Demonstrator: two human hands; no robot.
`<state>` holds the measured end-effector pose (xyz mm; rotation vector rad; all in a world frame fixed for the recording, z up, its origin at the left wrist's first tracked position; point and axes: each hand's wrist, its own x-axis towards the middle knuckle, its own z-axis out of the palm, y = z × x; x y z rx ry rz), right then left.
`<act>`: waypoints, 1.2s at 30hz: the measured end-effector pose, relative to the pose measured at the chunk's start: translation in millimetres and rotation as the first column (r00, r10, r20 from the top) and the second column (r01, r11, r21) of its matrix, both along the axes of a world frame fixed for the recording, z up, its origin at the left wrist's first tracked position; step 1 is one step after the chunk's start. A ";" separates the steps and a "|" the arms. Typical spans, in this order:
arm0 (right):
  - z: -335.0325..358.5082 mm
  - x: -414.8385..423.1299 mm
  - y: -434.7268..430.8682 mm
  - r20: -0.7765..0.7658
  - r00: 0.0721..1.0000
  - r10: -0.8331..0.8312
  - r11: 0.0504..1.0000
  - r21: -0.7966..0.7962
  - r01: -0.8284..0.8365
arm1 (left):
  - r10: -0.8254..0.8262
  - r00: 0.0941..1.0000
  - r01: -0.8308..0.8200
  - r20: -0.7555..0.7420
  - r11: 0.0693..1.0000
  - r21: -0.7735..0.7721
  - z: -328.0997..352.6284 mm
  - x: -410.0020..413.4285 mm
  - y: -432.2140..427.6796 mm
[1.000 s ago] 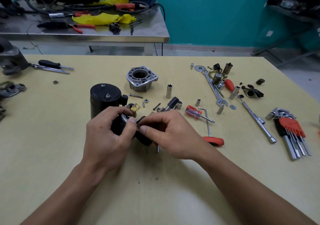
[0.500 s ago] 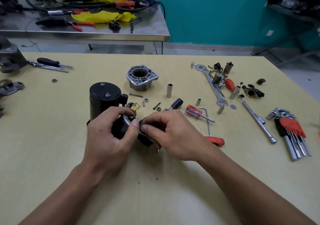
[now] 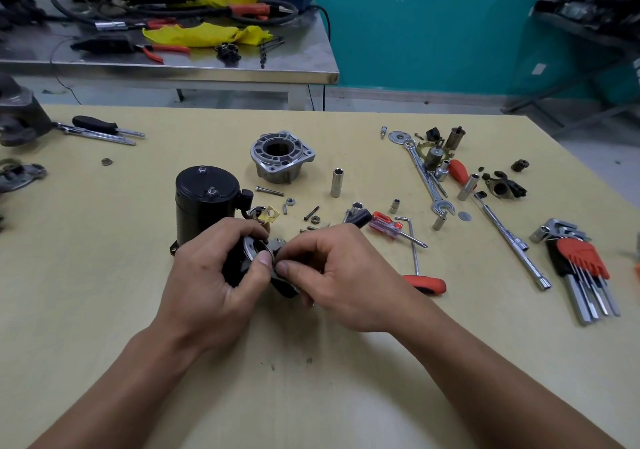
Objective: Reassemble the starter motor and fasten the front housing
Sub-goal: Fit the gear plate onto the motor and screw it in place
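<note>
Over the last second little shifted: the left hand still gripped the small black motor part, the right hand still pinched at its rim, so the aluminium front housing waited unfitted beyond the motor body on the pale tabletop, teal wall behind.

black motor part rotated slightly within the grip, silver-ringed face now more exposed between the thumbs
</note>
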<state>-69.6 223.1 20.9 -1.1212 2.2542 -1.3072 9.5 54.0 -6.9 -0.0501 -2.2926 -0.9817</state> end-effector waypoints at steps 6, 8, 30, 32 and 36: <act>3.2 2.4 -0.9 -0.060 0.998 -0.005 0.999 0.034 0.007 | -0.009 1.000 0.009 0.000 1.000 -0.006 0.3 0.1 -1.9; 3.2 2.8 -1.0 -0.081 0.997 -0.004 0.999 0.043 0.007 | -0.015 1.000 0.015 -0.001 1.000 0.001 0.3 0.0 -2.9; 3.1 0.1 1.6 -0.065 0.998 0.018 0.999 0.038 -0.016 | 0.023 0.998 -0.015 -0.063 0.992 0.125 -2.6 -1.2 5.3; 4.1 0.1 1.9 -0.062 0.998 0.019 0.999 0.044 -0.016 | 0.019 0.998 -0.010 -0.067 0.991 0.131 -3.1 -1.5 5.6; 5.6 -0.1 2.6 -0.030 1.000 0.003 0.998 0.067 -0.001 | 0.019 0.997 -0.009 -0.074 0.991 0.133 -3.4 -2.0 6.3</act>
